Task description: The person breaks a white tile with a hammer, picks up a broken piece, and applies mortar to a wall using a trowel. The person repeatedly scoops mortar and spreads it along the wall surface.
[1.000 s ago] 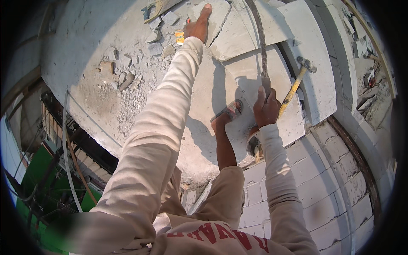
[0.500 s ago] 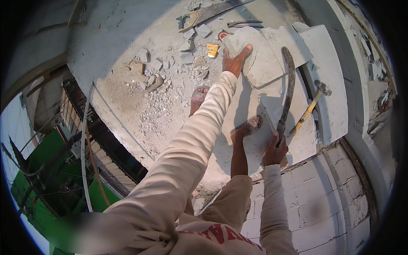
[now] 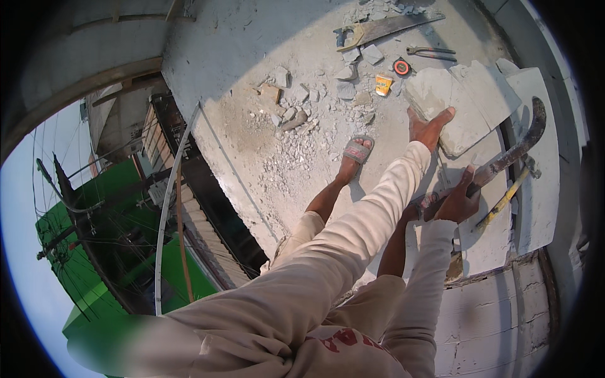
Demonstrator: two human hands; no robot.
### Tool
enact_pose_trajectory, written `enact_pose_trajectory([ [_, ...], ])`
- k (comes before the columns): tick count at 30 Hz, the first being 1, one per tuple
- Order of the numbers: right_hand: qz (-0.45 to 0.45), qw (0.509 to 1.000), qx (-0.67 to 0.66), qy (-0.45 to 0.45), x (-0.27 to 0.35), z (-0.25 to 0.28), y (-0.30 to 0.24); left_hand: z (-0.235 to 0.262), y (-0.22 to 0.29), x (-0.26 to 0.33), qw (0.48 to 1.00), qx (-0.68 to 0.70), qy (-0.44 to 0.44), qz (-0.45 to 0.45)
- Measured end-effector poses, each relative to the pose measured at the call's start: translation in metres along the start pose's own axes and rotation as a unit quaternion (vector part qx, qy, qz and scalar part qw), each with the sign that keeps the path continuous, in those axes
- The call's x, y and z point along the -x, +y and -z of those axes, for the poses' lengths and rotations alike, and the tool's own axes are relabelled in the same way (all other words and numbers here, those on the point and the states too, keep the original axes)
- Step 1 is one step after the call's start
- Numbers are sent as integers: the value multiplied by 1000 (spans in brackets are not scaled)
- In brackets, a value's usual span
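Note:
My left hand (image 3: pixel 432 129) grips the near left edge of a pale grey stone slab (image 3: pixel 467 104), its thumb lying over the top. The slab's surface carries a crack line, and it rests on other flat slabs. In my right hand (image 3: pixel 459 205) is the dark handle of a machete with a long curved blade (image 3: pixel 520 140), which points up and to the right. Just beneath that blade lies a hammer (image 3: pixel 504 200) with a yellow handle, on the slabs (image 3: pixel 539 170). The fingers under the slab's edge are hidden.
Beyond the slab lie a handsaw (image 3: pixel 394 29), pincers (image 3: pixel 432 53), a red and black tape measure (image 3: pixel 401 67) and a yellow packet (image 3: pixel 383 84). Broken chips and rubble (image 3: pixel 293 148) cover the floor at left. The floor's edge (image 3: pixel 236 179) drops off beside a metal strip (image 3: pixel 173 189).
My right hand has moved up closer to my left, and the machete's blade has swung rightward over the hammer. My left hand keeps hold of the slab. The whole view has shifted.

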State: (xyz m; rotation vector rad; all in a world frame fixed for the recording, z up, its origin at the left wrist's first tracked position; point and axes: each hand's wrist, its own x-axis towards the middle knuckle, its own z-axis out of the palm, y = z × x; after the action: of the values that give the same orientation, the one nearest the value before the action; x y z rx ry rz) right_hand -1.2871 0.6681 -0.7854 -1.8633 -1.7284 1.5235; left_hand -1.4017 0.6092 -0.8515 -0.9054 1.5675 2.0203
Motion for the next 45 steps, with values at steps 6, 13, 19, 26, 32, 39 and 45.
enact_pose_trajectory([
  [6, -31, 998, -4, -46, -37, -26, -13, -6, -6, 17, 997, -65, -15, 37],
  [13, -54, 984, -152, -80, -24, -28, -18, -9, -2, 22, 997, -66, 9, 44],
  [19, -2, 983, -149, -109, 14, -36, -24, 28, 33, 47, 983, 13, 25, 181],
  [26, -62, 968, 12, -242, 129, -52, -22, 150, 84, 86, 979, 104, 88, 150],
  [32, 62, 941, 161, -290, 175, -48, 74, 226, 136, 55, 952, 153, 208, 165],
  [39, 55, 823, 468, -317, 184, 22, 113, 365, 140, -66, 920, -112, 354, 126],
  [45, -8, 837, 488, -248, 196, 127, 68, 360, 213, 1, 981, -17, 139, 135],
])
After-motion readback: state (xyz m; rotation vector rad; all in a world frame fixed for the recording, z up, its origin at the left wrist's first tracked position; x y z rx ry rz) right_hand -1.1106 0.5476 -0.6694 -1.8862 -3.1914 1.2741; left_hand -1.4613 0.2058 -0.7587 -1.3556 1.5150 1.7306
